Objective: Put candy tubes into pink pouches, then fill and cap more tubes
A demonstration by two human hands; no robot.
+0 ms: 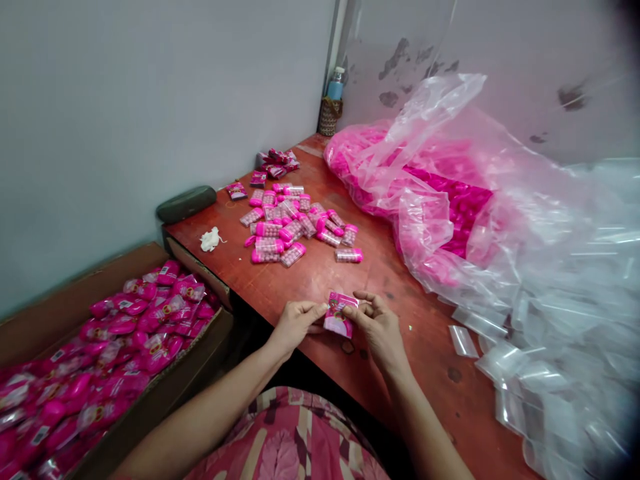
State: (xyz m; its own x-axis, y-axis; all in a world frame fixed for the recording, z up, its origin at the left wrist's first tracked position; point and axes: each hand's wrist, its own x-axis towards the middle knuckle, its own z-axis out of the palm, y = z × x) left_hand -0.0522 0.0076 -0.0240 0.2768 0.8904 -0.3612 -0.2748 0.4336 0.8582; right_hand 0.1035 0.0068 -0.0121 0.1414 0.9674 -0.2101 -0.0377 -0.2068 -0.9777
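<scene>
My left hand & right hand pinch a pink packet by opp. edges, low over the table edge, prob. to keep it taut. Loose tubes ahead, box left, clear bags right: all w/in reach.

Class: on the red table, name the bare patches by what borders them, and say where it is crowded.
Bare: the table between the tube pile and the left hand and right hand, which pinch a packet; also the strip between white wad and tube pile. Crowded: the right side, under clear bags and the pink sack.
</scene>
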